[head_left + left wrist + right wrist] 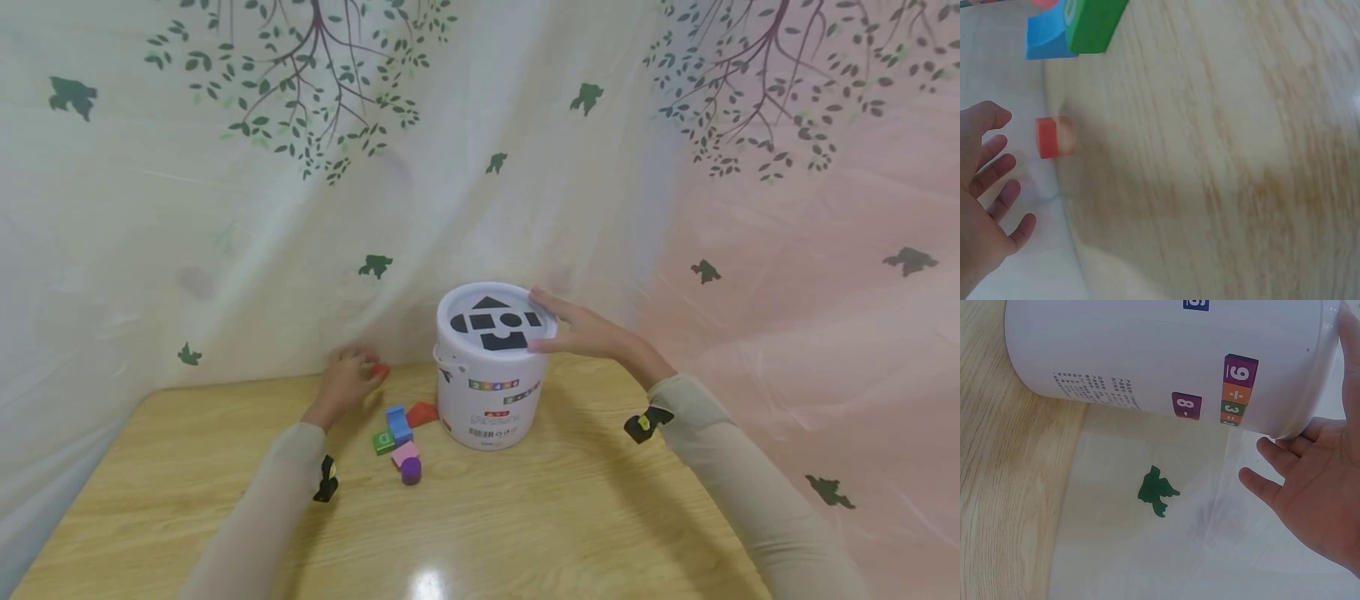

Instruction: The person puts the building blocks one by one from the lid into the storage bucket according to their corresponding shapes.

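A printed curtain (450, 175) hangs behind our worktop (570, 517). We see the left hand (347, 382), fingers loosely spread, near a red block (1047, 137); the right hand (583, 329), spread, touches the tub (491, 408) at its top. Beside it lie five more blocks (399, 425): red, blue, green, pink, purple.

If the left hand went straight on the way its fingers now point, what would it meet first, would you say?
Most likely the small red block, which lies just past the fingertips of the left hand; the gap between them is hard to judge.
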{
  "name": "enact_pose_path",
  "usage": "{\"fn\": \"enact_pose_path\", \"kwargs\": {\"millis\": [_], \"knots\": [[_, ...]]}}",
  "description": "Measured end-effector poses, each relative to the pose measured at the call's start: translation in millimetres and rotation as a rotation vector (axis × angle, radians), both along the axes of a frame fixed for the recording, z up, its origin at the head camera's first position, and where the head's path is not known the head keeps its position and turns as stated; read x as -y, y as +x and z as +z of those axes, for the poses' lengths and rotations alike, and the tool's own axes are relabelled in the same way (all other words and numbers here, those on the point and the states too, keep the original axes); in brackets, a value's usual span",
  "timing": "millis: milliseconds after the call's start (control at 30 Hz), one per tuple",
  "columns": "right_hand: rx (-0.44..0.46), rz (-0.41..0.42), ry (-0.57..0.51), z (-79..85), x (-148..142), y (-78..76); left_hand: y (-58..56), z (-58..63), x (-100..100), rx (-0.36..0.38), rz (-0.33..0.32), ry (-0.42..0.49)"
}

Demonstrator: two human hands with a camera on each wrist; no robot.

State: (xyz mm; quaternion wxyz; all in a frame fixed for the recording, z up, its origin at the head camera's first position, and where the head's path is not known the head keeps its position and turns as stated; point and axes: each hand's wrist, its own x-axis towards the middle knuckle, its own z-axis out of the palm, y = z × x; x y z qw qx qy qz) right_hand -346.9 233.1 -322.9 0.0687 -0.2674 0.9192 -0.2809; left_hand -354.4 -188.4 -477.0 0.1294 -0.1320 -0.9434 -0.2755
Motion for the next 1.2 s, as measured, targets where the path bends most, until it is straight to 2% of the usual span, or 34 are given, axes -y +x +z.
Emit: {"fn": "enact_pose_path", "kwargs": {"millis": [300,500,900,1200], "knots": [[0.002,0.013,-0.003,-0.8,1.0,0.2,3.0,-7.3,1.3,0.02,-0.011,-0.024],[0.004,0.001,-0.017,-1.0,1.2,0.3,4.0,-7.3,-0.7,0.029,-0.02,-0.022],[-0.002,0.01,-0.001,1.1,2.9,2.9,-0.7,-9.7,-5.6,0.164,0.003,-0.075],[-0.003,-0.003,0.002,0.2,1.8,1.9,-1.9,-7.3,-8.0,0.158,0.013,-0.129]]}}
